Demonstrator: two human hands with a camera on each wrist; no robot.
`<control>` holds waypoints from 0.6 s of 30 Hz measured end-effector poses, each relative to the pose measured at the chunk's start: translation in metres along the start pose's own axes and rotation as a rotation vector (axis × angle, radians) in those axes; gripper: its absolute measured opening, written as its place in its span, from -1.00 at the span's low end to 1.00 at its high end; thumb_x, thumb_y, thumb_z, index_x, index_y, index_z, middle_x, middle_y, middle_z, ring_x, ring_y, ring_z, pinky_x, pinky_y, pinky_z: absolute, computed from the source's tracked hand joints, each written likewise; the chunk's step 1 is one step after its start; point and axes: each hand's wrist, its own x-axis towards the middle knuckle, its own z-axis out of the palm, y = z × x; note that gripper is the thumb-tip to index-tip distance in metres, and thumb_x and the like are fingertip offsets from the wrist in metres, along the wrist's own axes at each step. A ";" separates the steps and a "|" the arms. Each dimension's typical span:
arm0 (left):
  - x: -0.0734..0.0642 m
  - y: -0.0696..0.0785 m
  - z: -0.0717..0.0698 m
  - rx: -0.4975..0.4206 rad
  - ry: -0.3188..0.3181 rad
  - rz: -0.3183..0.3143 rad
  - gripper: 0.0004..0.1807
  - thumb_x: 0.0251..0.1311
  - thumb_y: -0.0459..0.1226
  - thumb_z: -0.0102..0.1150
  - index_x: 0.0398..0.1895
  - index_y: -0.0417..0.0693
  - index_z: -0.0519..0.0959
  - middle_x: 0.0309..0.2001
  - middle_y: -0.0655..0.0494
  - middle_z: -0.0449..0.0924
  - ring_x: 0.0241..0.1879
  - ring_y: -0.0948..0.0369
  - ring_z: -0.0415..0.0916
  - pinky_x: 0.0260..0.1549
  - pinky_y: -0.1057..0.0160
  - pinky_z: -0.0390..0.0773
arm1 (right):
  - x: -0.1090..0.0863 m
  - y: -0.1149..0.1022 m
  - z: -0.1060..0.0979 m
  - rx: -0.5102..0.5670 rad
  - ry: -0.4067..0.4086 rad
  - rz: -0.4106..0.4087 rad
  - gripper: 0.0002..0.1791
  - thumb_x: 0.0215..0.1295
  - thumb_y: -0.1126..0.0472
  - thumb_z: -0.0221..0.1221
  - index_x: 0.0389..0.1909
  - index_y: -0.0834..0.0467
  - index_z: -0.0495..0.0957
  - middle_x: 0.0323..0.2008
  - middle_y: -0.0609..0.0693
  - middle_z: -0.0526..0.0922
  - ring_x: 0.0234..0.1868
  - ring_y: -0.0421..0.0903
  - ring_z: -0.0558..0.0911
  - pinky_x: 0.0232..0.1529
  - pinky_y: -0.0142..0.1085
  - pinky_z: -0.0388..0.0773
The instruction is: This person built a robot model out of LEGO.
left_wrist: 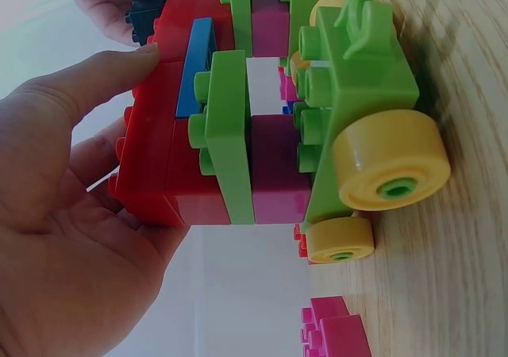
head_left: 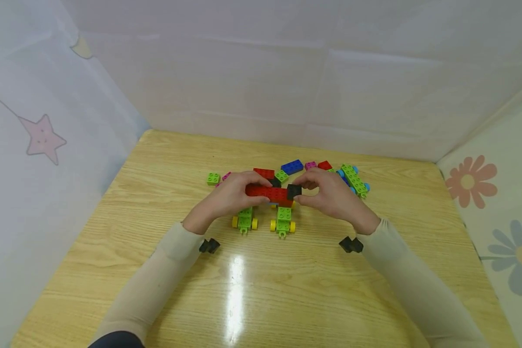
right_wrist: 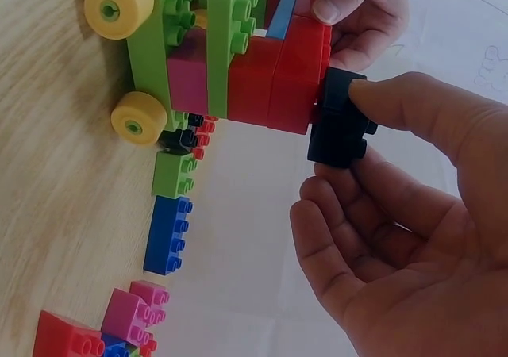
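Note:
A toy built of plastic blocks stands in the middle of the table. Its top is a row of red bricks point(head_left: 267, 192), with a thin blue plate point(left_wrist: 194, 70), green plates point(left_wrist: 228, 135) and purple bricks point(left_wrist: 279, 166) stacked below. Two green wheeled bases point(head_left: 283, 220) with yellow wheels point(left_wrist: 393, 159) carry it. My left hand point(head_left: 232, 193) grips the red row at its left part, thumb on the near side. With thumb and fingers my right hand point(head_left: 330, 193) pinches a black brick point(right_wrist: 340, 119) at the studs of the row's right end.
Behind the toy lie a red brick point(head_left: 264, 173), a small green brick point(head_left: 281, 176), a blue brick point(head_left: 292, 167) and pink bricks point(head_left: 311, 165). Another green brick point(head_left: 213, 179) is at the left. A green base with blue wheels point(head_left: 354, 181) lies right. White cloth point(head_left: 261, 87) hangs behind the table.

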 end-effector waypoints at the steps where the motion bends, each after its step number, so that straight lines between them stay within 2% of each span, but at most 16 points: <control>1: 0.000 0.000 0.000 0.002 -0.001 -0.001 -0.60 0.47 -0.11 0.51 0.28 0.02 0.76 0.22 0.07 0.79 0.01 0.08 0.68 0.03 0.08 0.72 | 0.000 0.000 0.000 -0.003 -0.001 -0.003 -0.59 0.48 0.07 0.49 0.25 0.10 0.76 0.14 0.06 0.79 0.16 0.09 0.72 0.29 0.14 0.69; 18: 0.000 0.000 0.000 -0.009 -0.007 0.001 -0.60 0.49 -0.11 0.49 0.30 0.02 0.75 0.23 0.07 0.78 0.00 0.09 0.68 0.04 0.06 0.71 | 0.002 -0.004 -0.003 -0.086 -0.031 -0.050 -0.61 0.48 0.09 0.48 0.22 0.14 0.76 0.12 0.05 0.79 0.12 0.08 0.70 0.26 0.09 0.70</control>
